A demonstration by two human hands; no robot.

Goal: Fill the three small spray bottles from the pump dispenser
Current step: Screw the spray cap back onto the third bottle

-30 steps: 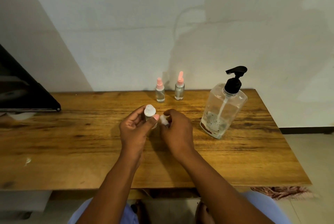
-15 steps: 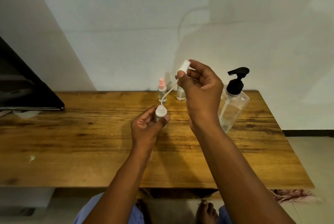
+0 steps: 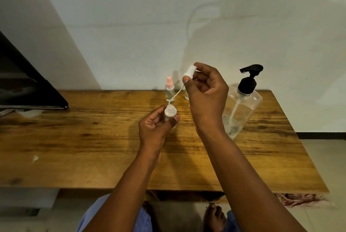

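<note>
From the head camera, a wooden table (image 3: 93,138) with a dark-streaked, slightly glossy grain is seen running up to a plain pale wall.

A small clear spray bottle (image 3: 170,114) is held just above the tabletop by the left hand (image 3: 155,129); the fingers and thumb are curled round its cylindrical body, so that only the rounded white collar at the neck is clearly shown.

The white spray head (image 3: 189,71), a short cylinder, is pinched between thumb and curled fingers of the right hand (image 3: 206,97), which is raised above and to the right of the bottle. A thin, pale, flexible dip tube (image 3: 176,94) is seen curving from the spray head down to the bottle's neck; whether its tip is inside the opening cannot be told.

At the back edge of the table a second small bottle (image 3: 169,89), of clear plastic with a slim pink top, is stood upright. A third small bottle (image 3: 186,96) is mostly hidden behind the right hand.

The pump dispenser (image 3: 243,104) is stood to the right, partly behind the right wrist: a broad, flat-sided transparent body, a matte black pump with a curved spout, and a white tube inside. A little clear liquid is visible at its bottom.

A dark, flat, angular object (image 3: 28,89) is seen at the left edge.
</note>
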